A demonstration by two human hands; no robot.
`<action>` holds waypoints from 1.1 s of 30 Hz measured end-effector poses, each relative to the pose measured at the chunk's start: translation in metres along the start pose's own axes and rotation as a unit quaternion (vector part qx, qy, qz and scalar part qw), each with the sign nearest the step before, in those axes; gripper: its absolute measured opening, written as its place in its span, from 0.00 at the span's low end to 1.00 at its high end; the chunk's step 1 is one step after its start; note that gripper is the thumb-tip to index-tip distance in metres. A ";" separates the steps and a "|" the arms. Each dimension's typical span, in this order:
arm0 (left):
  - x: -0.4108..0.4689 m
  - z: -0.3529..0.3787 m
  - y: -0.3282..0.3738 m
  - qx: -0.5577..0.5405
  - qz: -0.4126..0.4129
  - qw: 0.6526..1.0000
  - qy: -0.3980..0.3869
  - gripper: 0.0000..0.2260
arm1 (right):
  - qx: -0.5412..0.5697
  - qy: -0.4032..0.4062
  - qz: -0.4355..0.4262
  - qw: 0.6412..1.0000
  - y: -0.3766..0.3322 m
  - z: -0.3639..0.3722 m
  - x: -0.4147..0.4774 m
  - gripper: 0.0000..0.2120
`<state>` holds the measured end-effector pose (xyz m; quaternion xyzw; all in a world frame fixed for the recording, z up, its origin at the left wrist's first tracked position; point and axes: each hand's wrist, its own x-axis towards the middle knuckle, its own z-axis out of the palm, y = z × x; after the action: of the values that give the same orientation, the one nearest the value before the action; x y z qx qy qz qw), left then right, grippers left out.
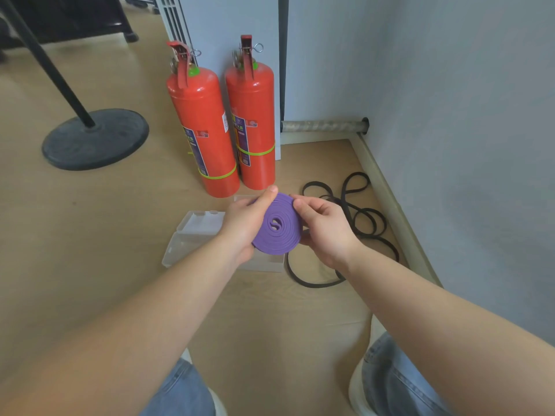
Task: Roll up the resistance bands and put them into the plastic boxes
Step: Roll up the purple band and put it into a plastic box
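Purple flat rubber resistance band [277, 225], wound into a tight disc, is held in the air right over the clear plastic box [192, 235], flat face tilted up toward the camera. Left hand [243, 223] grips the disc's left rim with the thumb laid over the top. Right hand [326, 229] pinches the right rim, fingers curled. The box is partly hidden under the hands, so my call is a straight drop, laid flat. Loose black rubber band [357, 217] sprawls uncoiled just right of the box.
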<state>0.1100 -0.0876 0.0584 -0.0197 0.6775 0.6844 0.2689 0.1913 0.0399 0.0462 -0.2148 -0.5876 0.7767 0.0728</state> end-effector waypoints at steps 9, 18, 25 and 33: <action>0.007 -0.003 -0.005 -0.025 -0.002 1.000 0.014 0.13 | 0.016 -0.046 0.022 0.999 0.004 0.001 -0.003 0.12; 0.019 -0.018 0.000 -0.054 0.000 0.998 0.039 0.16 | 0.031 -0.100 0.065 0.992 -0.004 0.011 0.008 0.14; 0.037 -0.037 0.007 -0.052 -0.018 0.995 0.083 0.14 | -0.002 -0.052 0.061 0.997 0.005 0.041 0.031 0.13; 0.074 -0.089 -0.001 -0.013 -0.144 0.989 0.043 0.27 | 0.001 -0.137 0.112 0.984 0.037 0.077 0.068 0.12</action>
<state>0.0172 -0.1462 0.0216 -0.1498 0.6692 0.6460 0.3353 0.1031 -0.0136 0.0112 -0.1707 -0.5636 0.8025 -0.0962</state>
